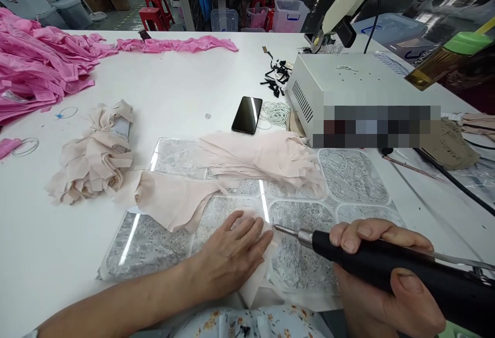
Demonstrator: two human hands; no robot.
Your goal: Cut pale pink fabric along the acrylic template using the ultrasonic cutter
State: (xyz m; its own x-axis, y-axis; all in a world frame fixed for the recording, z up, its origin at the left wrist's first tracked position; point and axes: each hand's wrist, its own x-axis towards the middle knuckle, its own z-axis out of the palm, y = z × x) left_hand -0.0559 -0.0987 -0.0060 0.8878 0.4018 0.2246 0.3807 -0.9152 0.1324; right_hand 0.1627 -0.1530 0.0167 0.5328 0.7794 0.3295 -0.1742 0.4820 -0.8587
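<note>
My left hand (pixel 240 250) lies palm down on a pale beige fabric piece (pixel 253 281), its bent fingers close together and holding the cloth against the mat. What the fingertips do underneath is hidden. In my right hand (pixel 386 286) is a thick black-handled tool (pixel 371 255) with a narrow metal tip. That tip points left and reaches the cloth right beside my left fingers; I cannot tell whether it touches. Beyond my hands lies a stack of beige fabric pieces (pixel 263 157). Another beige piece (pixel 174 193) is spread out to the left.
A patterned grey mat (pixel 301 230) covers the white table (pixel 181 80) under the work. A bunched beige bundle (pixel 96 152) sits left. Farther back are a phone (pixel 247 115), coiled cord (pixel 276 114), a metal box (pixel 348 80) and pink fabric (pixel 42 60). A black cable (pixel 456 178) runs right.
</note>
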